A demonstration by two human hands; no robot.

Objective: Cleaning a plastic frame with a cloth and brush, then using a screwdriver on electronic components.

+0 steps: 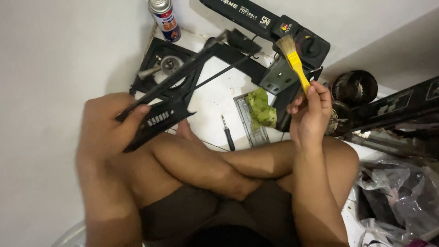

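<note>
I sit cross-legged on a white floor. My left hand (109,121) grips a black metal stove panel (176,93) with slots, held tilted above the floor. My right hand (311,112) holds a yellow-handled brush (295,61) upright, its pale bristles pointing away from me. Beyond both hands lies a taken-apart black portable gas stove (270,25), with its burner part (167,66) to the left and a grey metal bracket (279,77) just under the brush.
A green cloth (261,109) lies on a metal tray in front of my knees, beside a black screwdriver (227,132). A gas canister (164,18) stands at the back. Round dark burner pieces (354,87) and plastic bags (398,196) crowd the right.
</note>
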